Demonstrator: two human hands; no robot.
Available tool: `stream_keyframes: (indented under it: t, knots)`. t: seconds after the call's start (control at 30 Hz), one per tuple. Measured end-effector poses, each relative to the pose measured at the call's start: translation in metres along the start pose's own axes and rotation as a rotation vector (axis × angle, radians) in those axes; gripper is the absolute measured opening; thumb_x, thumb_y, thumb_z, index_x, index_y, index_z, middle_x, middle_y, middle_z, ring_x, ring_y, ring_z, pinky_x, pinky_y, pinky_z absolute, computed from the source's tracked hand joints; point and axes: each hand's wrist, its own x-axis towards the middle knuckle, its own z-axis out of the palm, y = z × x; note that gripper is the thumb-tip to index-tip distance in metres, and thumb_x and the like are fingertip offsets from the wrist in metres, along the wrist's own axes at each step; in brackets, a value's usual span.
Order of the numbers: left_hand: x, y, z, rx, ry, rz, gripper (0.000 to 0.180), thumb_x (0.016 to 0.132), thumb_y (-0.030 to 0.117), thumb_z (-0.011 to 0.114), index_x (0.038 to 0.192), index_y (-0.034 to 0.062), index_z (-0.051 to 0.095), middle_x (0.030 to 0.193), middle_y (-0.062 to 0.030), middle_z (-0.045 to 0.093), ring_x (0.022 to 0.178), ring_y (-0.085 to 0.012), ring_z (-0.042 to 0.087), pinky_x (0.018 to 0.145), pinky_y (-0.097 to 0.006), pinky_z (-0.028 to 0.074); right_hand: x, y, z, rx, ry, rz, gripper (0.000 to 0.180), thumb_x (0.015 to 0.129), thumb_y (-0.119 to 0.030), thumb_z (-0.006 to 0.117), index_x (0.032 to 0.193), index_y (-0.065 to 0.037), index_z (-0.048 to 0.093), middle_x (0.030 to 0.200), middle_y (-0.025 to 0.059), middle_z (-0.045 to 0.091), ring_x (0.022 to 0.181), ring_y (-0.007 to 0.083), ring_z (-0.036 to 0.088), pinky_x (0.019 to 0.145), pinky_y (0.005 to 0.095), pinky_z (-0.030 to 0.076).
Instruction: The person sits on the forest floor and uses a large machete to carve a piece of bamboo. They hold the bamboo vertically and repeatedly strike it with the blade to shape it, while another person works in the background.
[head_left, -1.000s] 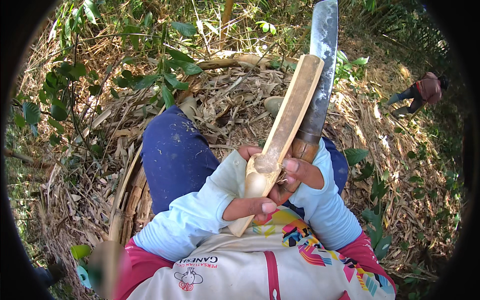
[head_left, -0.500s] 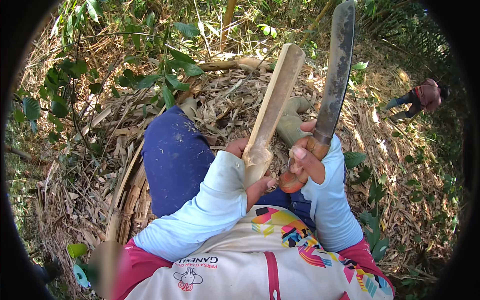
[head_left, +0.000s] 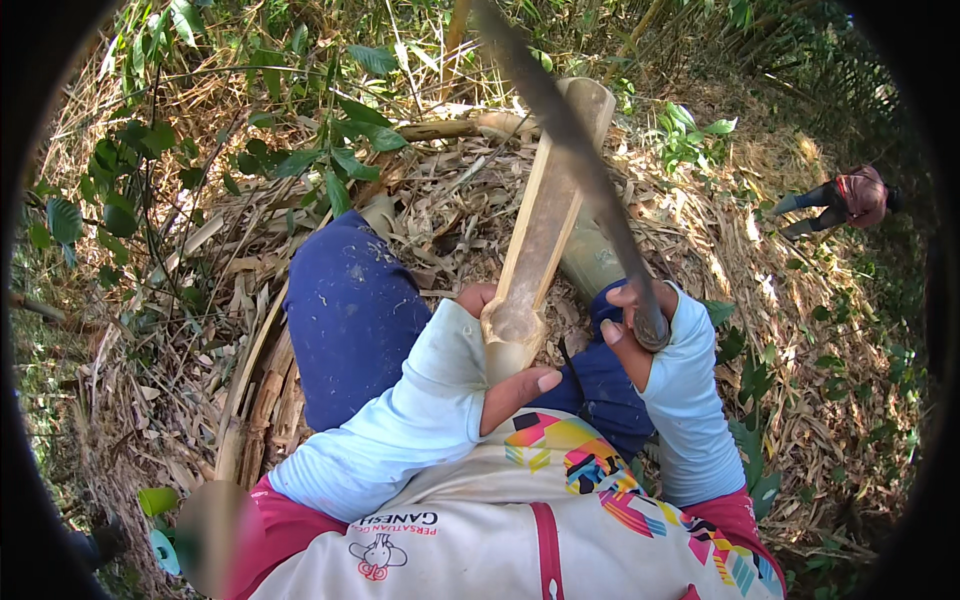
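My left hand grips the lower end of a split bamboo piece, its thumb across the near side. Pale cut edges run along the bamboo, its hollow inner face turned up, with a thick node just above my hand. My right hand is closed round the handle of a machete, which is mostly hidden by the fingers. The dark blade, slightly blurred, slants up and left and crosses in front of the bamboo's upper part. Whether blade and bamboo touch, I cannot tell.
My bent knee in blue trousers is left of the bamboo. Dry bamboo leaves and shavings cover the ground. Long split strips lie at the left. A leafy sapling stands front left. Another person is far off right.
The machete has swung from upright on the right to leaning left over the bamboo. My right hand has shifted slightly right, away from my left hand. The bamboo has turned slightly.
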Motion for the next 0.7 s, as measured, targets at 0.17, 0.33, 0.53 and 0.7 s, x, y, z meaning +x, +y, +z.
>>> stream_keyframes:
  t: [0.17,0.33,0.53,0.7]
  knots:
    - [0.006,-0.032,0.000,-1.426,-0.209,-0.616,0.057,0.082,0.011,0.073,0.129,0.0034,0.043,0.114,-0.0102,0.056,0.102,-0.0221,0.060,0.087,-0.040,0.051,0.016,-0.036,-0.024,-0.318,-0.265,-0.248,0.038,0.056,-0.010,0.077,0.093,-0.015,0.070,0.074,0.0066,0.063,0.067,0.0265,0.061,0.058,0.0351,0.047]
    - [0.000,-0.026,0.002,-1.010,-0.196,-0.445,0.056,0.081,0.011,0.073,0.128,0.0030,0.044,0.113,-0.0104,0.057,0.101,-0.0217,0.061,0.085,-0.039,0.052,0.023,-0.048,-0.027,-0.466,-0.378,-0.316,0.039,0.055,-0.017,0.078,0.093,-0.017,0.070,0.070,0.0057,0.060,0.066,0.0262,0.061,0.057,0.0376,0.047]
    - [-0.002,-0.021,0.004,-0.850,-0.191,-0.383,0.055,0.081,0.011,0.074,0.126,0.0025,0.045,0.112,-0.0106,0.058,0.099,-0.0211,0.061,0.084,-0.038,0.052,0.027,-0.056,-0.026,-0.544,-0.454,-0.308,0.040,0.053,-0.017,0.076,0.093,-0.018,0.069,0.069,0.0052,0.060,0.066,0.0260,0.062,0.058,0.0393,0.047]
    - [-0.003,-0.023,0.004,-0.807,-0.189,-0.365,0.054,0.080,0.011,0.075,0.125,0.0021,0.046,0.111,-0.0107,0.059,0.098,-0.0207,0.062,0.083,-0.038,0.053,0.026,-0.055,-0.023,-0.525,-0.464,-0.313,0.038,0.055,-0.018,0.075,0.093,-0.017,0.069,0.068,0.0048,0.060,0.065,0.0260,0.062,0.059,0.0401,0.046]
